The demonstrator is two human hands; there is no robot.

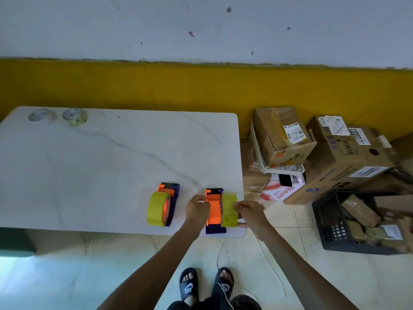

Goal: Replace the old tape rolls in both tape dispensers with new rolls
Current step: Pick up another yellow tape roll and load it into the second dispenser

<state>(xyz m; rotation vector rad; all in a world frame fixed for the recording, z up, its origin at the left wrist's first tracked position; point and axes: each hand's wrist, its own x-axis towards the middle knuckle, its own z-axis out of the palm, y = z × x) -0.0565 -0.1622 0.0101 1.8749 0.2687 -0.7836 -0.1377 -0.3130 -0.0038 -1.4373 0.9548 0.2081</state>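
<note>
**Second dispenser mid-swap, first looks loaded**

The left hand [196,209] is closed in a pinch on the orange side of the right dispenser [214,212], steadying it. The right hand [250,214] grips a yellow tape roll [229,209] standing on edge, fingers wrapped over its outer face, pressing it against that dispenser's right flank. Whether the roll is seated on the hub, I cannot tell; I judge this the fitting step.

Just left of the left hand, the other dispenser [171,198] carries a full yellow roll [157,209] on its orange hub, so that 1 appears finished.

Well beyond both hands, at the far left corner of the tabletop [100,157], sit 2 thin, nearly clear rolls [57,116], probably the old ones.

Both dispensers are blocky moulded plastic, matte purple bodies with bright orange inserts. The yellow rolls are thick, glossy cylinders. The tabletop is smooth white with faint grey marble veining and rounded corners.
</note>
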